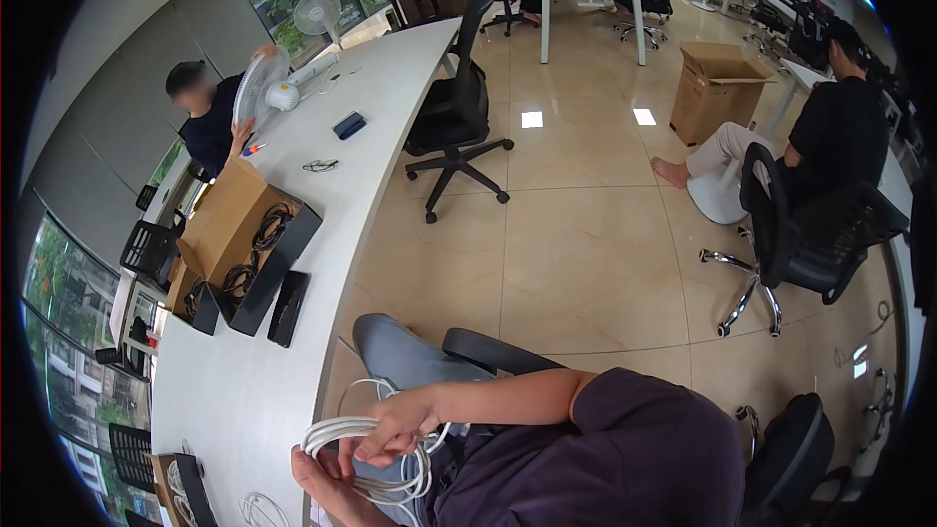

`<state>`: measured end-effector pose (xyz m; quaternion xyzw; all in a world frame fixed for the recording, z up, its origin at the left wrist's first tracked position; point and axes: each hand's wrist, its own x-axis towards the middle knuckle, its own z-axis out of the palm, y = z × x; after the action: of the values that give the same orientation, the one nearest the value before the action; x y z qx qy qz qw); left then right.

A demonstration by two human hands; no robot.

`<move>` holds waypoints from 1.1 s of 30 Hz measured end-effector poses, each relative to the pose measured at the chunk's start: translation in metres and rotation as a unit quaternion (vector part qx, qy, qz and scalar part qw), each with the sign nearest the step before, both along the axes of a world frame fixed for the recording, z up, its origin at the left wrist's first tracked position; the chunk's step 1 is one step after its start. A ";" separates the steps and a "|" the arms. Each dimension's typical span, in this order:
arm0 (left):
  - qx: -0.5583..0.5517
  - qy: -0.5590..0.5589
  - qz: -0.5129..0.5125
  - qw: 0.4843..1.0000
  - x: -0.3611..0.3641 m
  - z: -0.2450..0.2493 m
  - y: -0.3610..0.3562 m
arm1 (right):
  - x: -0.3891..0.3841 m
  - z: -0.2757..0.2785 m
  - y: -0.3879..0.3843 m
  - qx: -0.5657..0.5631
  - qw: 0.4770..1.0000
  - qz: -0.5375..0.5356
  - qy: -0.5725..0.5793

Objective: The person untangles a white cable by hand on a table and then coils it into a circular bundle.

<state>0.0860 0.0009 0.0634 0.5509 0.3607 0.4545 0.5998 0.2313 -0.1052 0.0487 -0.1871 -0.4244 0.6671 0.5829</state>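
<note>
A coil of white cable (pixel 405 488) is held in front of my lap, beside the table edge. My right hand (pixel 398 422) reaches across from above with its fingers closed round the loops. Lower and further left, my left hand (pixel 327 488) grips the same coil near its left end, fingers curled under the strands. One loose loop of the cable rises above my right wrist, close to my jeans. The cable's ends cannot be made out.
On the white table (pixel 376 127) are an open cardboard box (pixel 220 224) with black cables, a black case (pixel 288 307), a phone (pixel 348 125) and glasses (pixel 320 166). A person (pixel 215 122) handles a white fan (pixel 262 93). Another person (pixel 839 127) sits right, near a carton (pixel 717 98).
</note>
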 end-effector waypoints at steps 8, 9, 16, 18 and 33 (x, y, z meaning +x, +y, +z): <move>0.033 -0.011 -0.254 0.966 0.010 0.007 0.011 | 0.001 -0.010 -0.013 0.017 0.995 -0.088 -0.035; 0.032 -0.031 -0.274 0.961 0.011 0.006 0.011 | -0.003 -0.004 -0.019 0.002 0.985 -0.162 -0.052; 0.181 -0.056 -0.276 0.942 0.024 -0.014 0.004 | -0.006 0.001 -0.036 -0.032 0.930 -0.348 -0.114; 0.055 -0.119 -0.267 0.955 0.023 -0.027 0.001 | -0.002 0.005 -0.042 -0.024 0.908 -0.415 -0.058; 0.302 0.210 -0.417 0.831 0.017 -0.112 0.040 | 0.071 0.007 -0.017 0.099 0.851 -0.485 0.178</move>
<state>0.1030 0.0405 -0.0491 0.8849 0.0589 0.1208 0.4461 0.3026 -0.1220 0.0555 -0.1880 -0.2327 0.2762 0.9134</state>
